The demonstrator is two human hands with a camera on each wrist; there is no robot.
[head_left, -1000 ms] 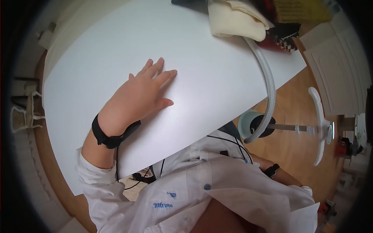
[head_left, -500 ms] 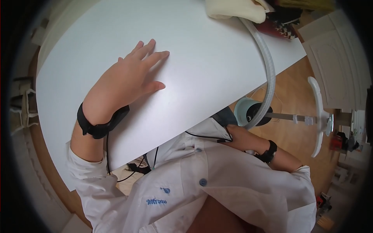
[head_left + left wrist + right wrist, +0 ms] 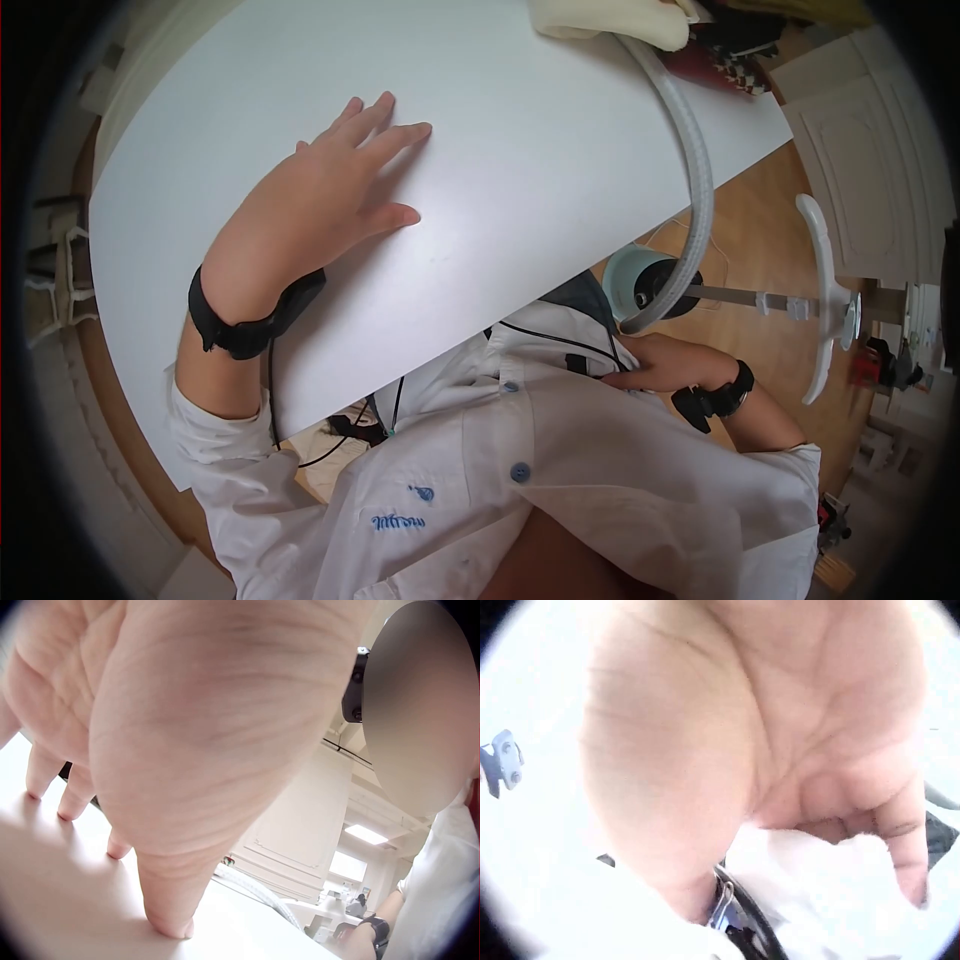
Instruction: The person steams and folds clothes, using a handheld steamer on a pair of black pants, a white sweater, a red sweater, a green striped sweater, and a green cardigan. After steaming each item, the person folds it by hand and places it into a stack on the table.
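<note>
My left hand [image 3: 310, 195] rests palm down on the white table [image 3: 520, 190], its fingers and thumb spread. In the left wrist view the left hand [image 3: 180, 750] touches the tabletop with its fingertips and thumb tip. Beyond the table's near edge, my right hand [image 3: 680, 362] is at the hem of the white shirt [image 3: 600, 440]. The right wrist view shows the right hand [image 3: 765, 727] with several fingers curled around the white cloth [image 3: 810, 862]. A black cable [image 3: 754, 907] passes beside its thumb; whether the hand holds the cable cannot be told.
A grey hose [image 3: 695, 160] runs from the cream cloth [image 3: 610, 18] over the table's edge, near a light green round container [image 3: 625, 270]. To the right, a white-handled pole [image 3: 828, 300] stands over the wooden floor. Dark cables hang by the shirt.
The right hand has come into sight from behind the shirt, its wrist turned. The table and left hand sit higher and further left in the head view, which has shifted.
</note>
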